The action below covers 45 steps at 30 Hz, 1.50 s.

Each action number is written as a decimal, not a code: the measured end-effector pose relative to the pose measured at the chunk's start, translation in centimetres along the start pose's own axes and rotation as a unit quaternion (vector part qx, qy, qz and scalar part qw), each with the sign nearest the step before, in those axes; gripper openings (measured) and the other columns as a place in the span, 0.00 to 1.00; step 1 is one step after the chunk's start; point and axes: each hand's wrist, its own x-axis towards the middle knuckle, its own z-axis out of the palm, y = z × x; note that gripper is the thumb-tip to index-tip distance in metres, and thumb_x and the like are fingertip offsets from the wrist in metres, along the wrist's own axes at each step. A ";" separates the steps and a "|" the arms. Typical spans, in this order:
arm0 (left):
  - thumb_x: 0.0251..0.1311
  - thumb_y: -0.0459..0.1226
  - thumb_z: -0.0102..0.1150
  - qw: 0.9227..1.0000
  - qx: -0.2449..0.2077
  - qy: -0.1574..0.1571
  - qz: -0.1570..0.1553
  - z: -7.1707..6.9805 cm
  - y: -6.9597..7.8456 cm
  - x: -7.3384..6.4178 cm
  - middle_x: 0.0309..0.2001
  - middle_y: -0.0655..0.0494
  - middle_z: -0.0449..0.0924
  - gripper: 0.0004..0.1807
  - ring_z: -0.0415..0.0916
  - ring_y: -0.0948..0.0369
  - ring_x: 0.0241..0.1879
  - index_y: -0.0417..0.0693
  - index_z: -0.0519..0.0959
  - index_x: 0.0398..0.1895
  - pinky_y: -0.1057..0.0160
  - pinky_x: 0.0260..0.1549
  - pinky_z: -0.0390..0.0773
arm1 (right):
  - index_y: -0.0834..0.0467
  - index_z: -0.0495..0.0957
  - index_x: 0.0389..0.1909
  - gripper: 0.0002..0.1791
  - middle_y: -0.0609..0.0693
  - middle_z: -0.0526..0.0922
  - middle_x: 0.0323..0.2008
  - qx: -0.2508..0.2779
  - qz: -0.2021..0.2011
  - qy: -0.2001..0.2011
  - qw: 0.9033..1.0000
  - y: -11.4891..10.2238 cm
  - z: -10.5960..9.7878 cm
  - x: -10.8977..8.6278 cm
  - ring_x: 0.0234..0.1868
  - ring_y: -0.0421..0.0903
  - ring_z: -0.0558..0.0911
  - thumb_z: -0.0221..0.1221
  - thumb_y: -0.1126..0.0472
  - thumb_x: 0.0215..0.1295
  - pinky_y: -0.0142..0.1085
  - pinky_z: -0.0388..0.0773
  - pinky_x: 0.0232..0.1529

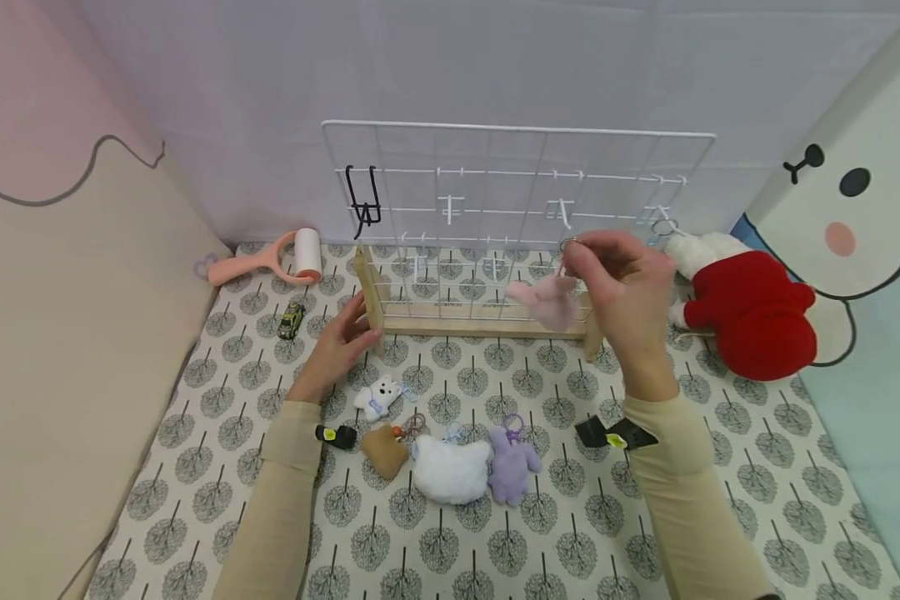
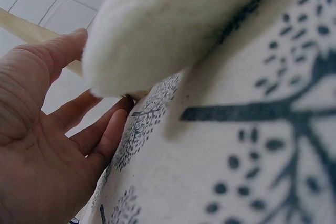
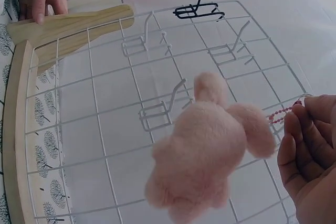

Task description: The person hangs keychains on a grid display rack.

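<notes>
My right hand (image 1: 630, 283) pinches the metal ring of a pink plush keychain (image 1: 551, 302), which hangs in front of the white wire grid rack (image 1: 517, 129). In the right wrist view a pink bead chain (image 3: 281, 114) runs from the fingertips toward the plush (image 3: 205, 135). White hooks (image 1: 562, 212) and one black hook (image 1: 363, 204) are fixed on the grid. My left hand (image 1: 341, 342) touches the rack's left wooden upright (image 1: 371, 287), its fingers loosely spread. A white furry plush, blurred and close, fills the top of the left wrist view (image 2: 152, 30).
Before the rack lie a small white bear (image 1: 379, 397), a brown plush (image 1: 385, 451), a white plush (image 1: 452, 471) and a purple plush (image 1: 512, 467). A lint roller (image 1: 270, 260) and toy car (image 1: 291, 321) lie left; a red-clothed plush (image 1: 753, 308) lies right, near a metal ring.
</notes>
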 end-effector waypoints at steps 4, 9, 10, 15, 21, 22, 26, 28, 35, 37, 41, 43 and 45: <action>0.76 0.34 0.61 1.000 0.005 -0.001 0.005 -0.1 -0.2 0.1 0.83 0.44 0.56 0.44 0.65 0.39 0.75 0.68 0.51 0.87 0.39 0.71 0.70 | 0.71 0.88 0.35 0.06 0.45 0.89 0.27 0.010 0.014 0.018 1.000 -0.4 0.2 0.5 0.29 0.41 0.87 0.68 0.69 0.66 0.29 0.85 0.38; 0.76 0.34 0.61 1.000 0.002 -0.001 0.006 -0.2 -0.3 0.1 0.82 0.43 0.56 0.44 0.64 0.39 0.75 0.66 0.51 0.87 0.39 0.71 0.70 | 0.69 0.89 0.38 0.07 0.45 0.90 0.30 -0.004 0.038 0.027 0.999 -0.8 0.4 1.0 0.30 0.43 0.87 0.69 0.67 0.67 0.30 0.86 0.41; 0.76 0.34 0.61 1.000 0.002 -0.001 0.006 -0.2 -0.2 0.1 0.82 0.43 0.57 0.44 0.65 0.39 0.75 0.66 0.51 0.87 0.39 0.71 0.70 | 0.68 0.89 0.38 0.07 0.46 0.90 0.30 0.000 0.044 0.028 0.999 -0.9 0.4 1.1 0.31 0.43 0.87 0.69 0.67 0.67 0.30 0.86 0.41; 0.76 0.33 0.61 1.000 0.003 -0.002 0.007 -0.1 -0.1 0.1 0.82 0.43 0.58 0.44 0.66 0.39 0.74 0.67 0.52 0.87 0.38 0.70 0.71 | 0.63 0.90 0.37 0.03 0.50 0.90 0.31 0.044 0.059 0.029 0.997 -0.9 0.6 1.3 0.31 0.45 0.87 0.69 0.69 0.66 0.31 0.87 0.42; 0.76 0.34 0.61 1.000 -0.001 -0.004 0.001 -0.1 0.0 0.1 0.82 0.44 0.57 0.44 0.67 0.40 0.74 0.69 0.52 0.86 0.38 0.70 0.71 | 0.67 0.89 0.39 0.03 0.53 0.90 0.32 0.083 0.072 0.029 0.994 -0.7 0.6 1.2 0.32 0.45 0.86 0.68 0.71 0.67 0.31 0.86 0.41; 0.76 0.34 0.61 1.000 -0.001 -0.004 0.001 -0.1 0.0 0.1 0.82 0.44 0.58 0.44 0.67 0.40 0.74 0.69 0.52 0.86 0.38 0.70 0.71 | 0.68 0.88 0.39 0.03 0.53 0.90 0.32 0.084 0.074 0.028 0.993 -0.5 0.6 1.2 0.32 0.45 0.86 0.67 0.71 0.68 0.31 0.86 0.41; 0.76 0.34 0.61 1.000 -0.004 -0.006 0.002 -0.1 -0.1 0.2 0.82 0.43 0.57 0.44 0.66 0.40 0.74 0.66 0.51 0.87 0.39 0.70 0.71 | 0.69 0.87 0.40 0.04 0.52 0.90 0.31 0.080 0.069 0.027 0.994 0.5 0.7 0.9 0.31 0.44 0.87 0.66 0.73 0.68 0.31 0.87 0.40; 0.76 0.34 0.61 1.000 -0.008 -0.006 -0.001 -0.1 -0.1 0.1 0.82 0.44 0.57 0.45 0.66 0.40 0.75 0.65 0.50 0.87 0.39 0.70 0.71 | 0.70 0.87 0.40 0.04 0.50 0.90 0.31 0.063 0.067 0.024 0.995 1.1 0.8 0.8 0.31 0.43 0.86 0.66 0.72 0.68 0.31 0.87 0.39; 0.76 0.31 0.59 1.000 -0.017 -0.006 -0.020 0.0 0.4 -0.2 0.83 0.43 0.54 0.45 0.63 0.40 0.76 0.61 0.48 0.88 0.39 0.71 0.69 | 0.73 0.85 0.42 0.08 0.44 0.89 0.31 0.014 0.094 0.011 0.995 2.7 0.7 -0.6 0.32 0.42 0.87 0.65 0.69 0.70 0.31 0.86 0.41; 0.76 0.30 0.59 1.000 -0.019 -0.008 -0.023 0.1 0.7 -0.2 0.83 0.41 0.54 0.45 0.63 0.38 0.76 0.58 0.48 0.88 0.39 0.71 0.69 | 0.72 0.85 0.43 0.08 0.44 0.89 0.31 0.006 0.105 0.011 0.994 3.1 0.6 -1.0 0.33 0.42 0.87 0.66 0.68 0.71 0.31 0.86 0.41; 0.76 0.29 0.58 1.000 -0.021 -0.010 -0.020 0.1 1.0 -0.1 0.82 0.39 0.55 0.44 0.63 0.38 0.76 0.56 0.48 0.88 0.38 0.72 0.68 | 0.69 0.86 0.43 0.08 0.49 0.90 0.34 0.000 0.126 0.008 0.992 3.9 0.5 -1.9 0.34 0.42 0.88 0.67 0.67 0.70 0.31 0.87 0.42; 0.76 0.29 0.59 1.000 -0.023 -0.009 -0.018 0.1 0.8 0.0 0.83 0.41 0.54 0.44 0.63 0.38 0.76 0.57 0.48 0.88 0.38 0.72 0.67 | 0.68 0.87 0.43 0.07 0.52 0.90 0.35 0.000 0.140 0.005 0.990 4.3 0.4 -2.3 0.35 0.43 0.88 0.67 0.67 0.70 0.31 0.87 0.43; 0.76 0.30 0.59 1.000 -0.025 -0.008 -0.017 0.0 0.6 0.1 0.83 0.43 0.54 0.45 0.62 0.39 0.76 0.59 0.49 0.88 0.38 0.73 0.67 | 0.67 0.87 0.43 0.07 0.52 0.90 0.36 -0.004 0.152 -0.001 0.988 4.9 0.3 -2.8 0.35 0.43 0.88 0.67 0.66 0.70 0.31 0.87 0.43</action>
